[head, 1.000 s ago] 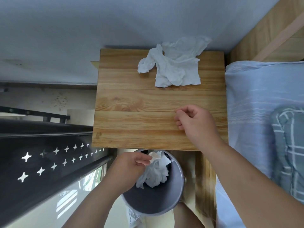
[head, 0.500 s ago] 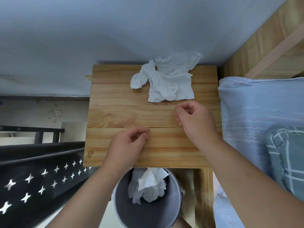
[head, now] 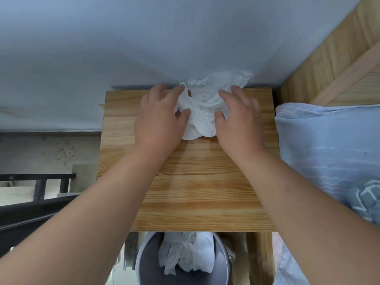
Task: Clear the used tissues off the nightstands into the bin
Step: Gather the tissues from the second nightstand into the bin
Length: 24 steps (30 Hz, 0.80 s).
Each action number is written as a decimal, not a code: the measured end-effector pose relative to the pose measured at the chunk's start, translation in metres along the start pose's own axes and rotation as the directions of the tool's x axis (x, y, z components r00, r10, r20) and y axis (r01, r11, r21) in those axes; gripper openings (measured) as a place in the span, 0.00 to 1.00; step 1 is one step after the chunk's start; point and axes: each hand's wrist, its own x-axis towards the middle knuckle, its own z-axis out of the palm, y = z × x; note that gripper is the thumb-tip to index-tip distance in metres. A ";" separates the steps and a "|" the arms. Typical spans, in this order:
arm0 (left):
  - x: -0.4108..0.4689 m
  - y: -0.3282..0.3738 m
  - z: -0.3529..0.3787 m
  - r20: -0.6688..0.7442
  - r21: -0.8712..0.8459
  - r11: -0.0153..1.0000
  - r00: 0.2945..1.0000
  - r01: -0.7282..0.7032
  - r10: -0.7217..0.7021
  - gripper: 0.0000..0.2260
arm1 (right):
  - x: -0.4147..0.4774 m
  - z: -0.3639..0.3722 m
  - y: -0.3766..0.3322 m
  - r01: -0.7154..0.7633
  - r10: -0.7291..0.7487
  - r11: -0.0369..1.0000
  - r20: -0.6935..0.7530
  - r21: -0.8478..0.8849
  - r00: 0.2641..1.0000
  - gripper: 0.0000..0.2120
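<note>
- A black metal rail (head: 39, 185) runs along the far left, below the pale wall (head: 123, 38).
- The left hand (head: 158, 120) lies palm down on the back part of the wooden nightstand (head: 195, 182). Its fingers are spread and fairly straight, and its thumb and forefinger touch the left edge of the tissue.
- 1 large crumpled white tissue (head: 203, 108) sits at the nightstand's rear edge, against the wall, between the 2 hands.
- The right hand (head: 240, 120) mirrors the left: palm down, fingers spread, thumb and fingertips resting on the tissue's right side. Neither hand is curled round it.
- Below the nightstand's near edge stands a grey bin (head: 144, 266), with more white tissues (head: 189, 256) bunched inside it.
- To the right, a bed with a light blue sheet (head: 329, 151) sits just beside the nightstand, and a wooden headboard (head: 339, 58) rises behind it.
</note>
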 end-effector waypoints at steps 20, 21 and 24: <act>-0.097 -0.045 -0.018 0.135 -0.392 0.852 0.938 0.347 -0.320 0.06 | -0.018 0.001 0.010 -0.071 0.075 0.996 0.090 -0.047 0.993 0.05; -0.105 -0.047 -0.020 0.133 -0.425 0.829 0.931 0.364 -0.341 0.05 | -0.027 -0.002 0.009 -0.085 0.085 0.996 0.068 -0.013 0.994 0.04; -0.130 -0.051 -0.029 0.110 -0.495 0.766 0.904 0.410 -0.413 0.04 | -0.057 -0.011 0.004 -0.124 0.123 0.989 0.010 0.080 0.992 0.03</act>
